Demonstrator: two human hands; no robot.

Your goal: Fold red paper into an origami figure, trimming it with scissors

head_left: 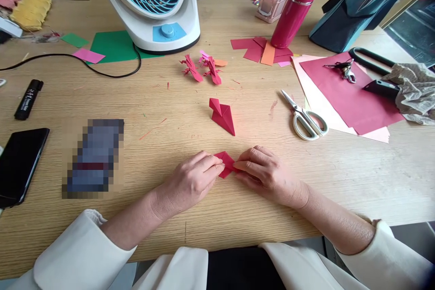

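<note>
Head camera shows the left hand (195, 176) and right hand (270, 176) pinching opposite sides of a creased, angular red paper (225, 163) between their fingers on the wood-grained bench (176, 122), near a pointed, kite-like folded piece (224, 118).

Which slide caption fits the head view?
Left hand and right hand pinch a folded red paper; scissors lie farther right.

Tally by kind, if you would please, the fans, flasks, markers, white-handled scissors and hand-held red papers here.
Fans: 1
Flasks: 1
Markers: 1
White-handled scissors: 1 pair
Hand-held red papers: 1
Total: 5
</note>
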